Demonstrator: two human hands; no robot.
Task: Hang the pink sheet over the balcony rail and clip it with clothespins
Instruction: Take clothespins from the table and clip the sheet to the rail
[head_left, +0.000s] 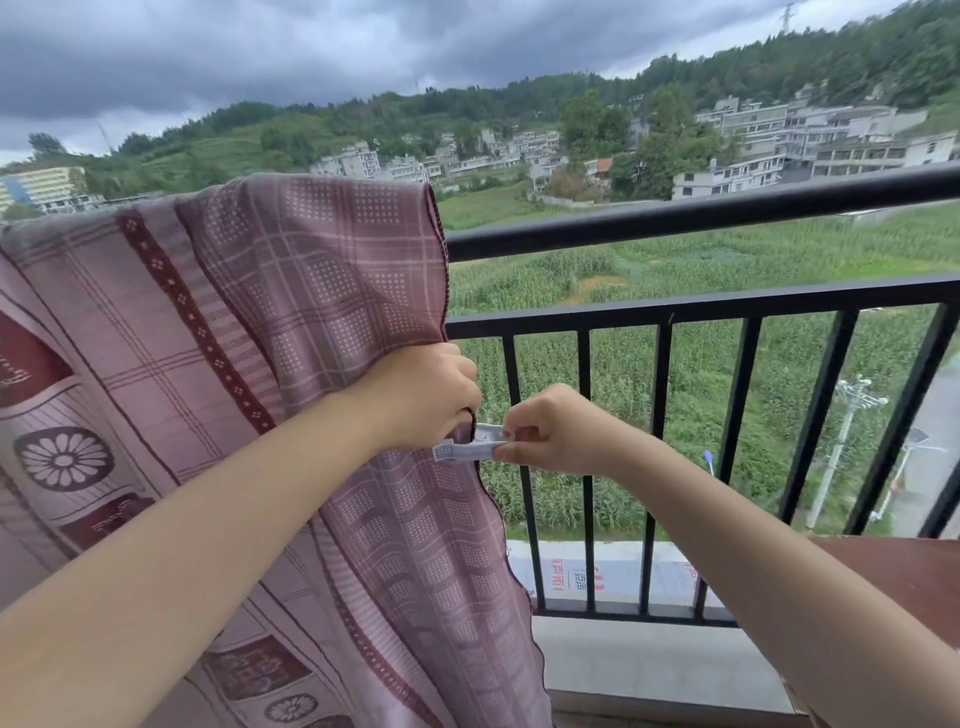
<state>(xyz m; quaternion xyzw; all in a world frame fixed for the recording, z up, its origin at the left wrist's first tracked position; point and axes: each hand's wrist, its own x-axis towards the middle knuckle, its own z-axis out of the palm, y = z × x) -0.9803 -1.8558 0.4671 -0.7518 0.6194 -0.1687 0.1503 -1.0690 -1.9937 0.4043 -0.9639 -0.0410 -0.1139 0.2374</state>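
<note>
Both hands work at the sheet's edge; left hand grips bunched pink sheet draped over the rail above it; right hand pinches a white clothespin just beside the left.

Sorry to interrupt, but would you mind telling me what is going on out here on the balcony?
A person is hanging a pink sheet over the black balcony rail. The sheet is already draped over the top bar. The left hand bunches its edge below the rail, while the right hand pinches a white clothespin and brings it against that gathered edge. Whether the clothespin has closed on the fabric yet cannot be told.
</note>
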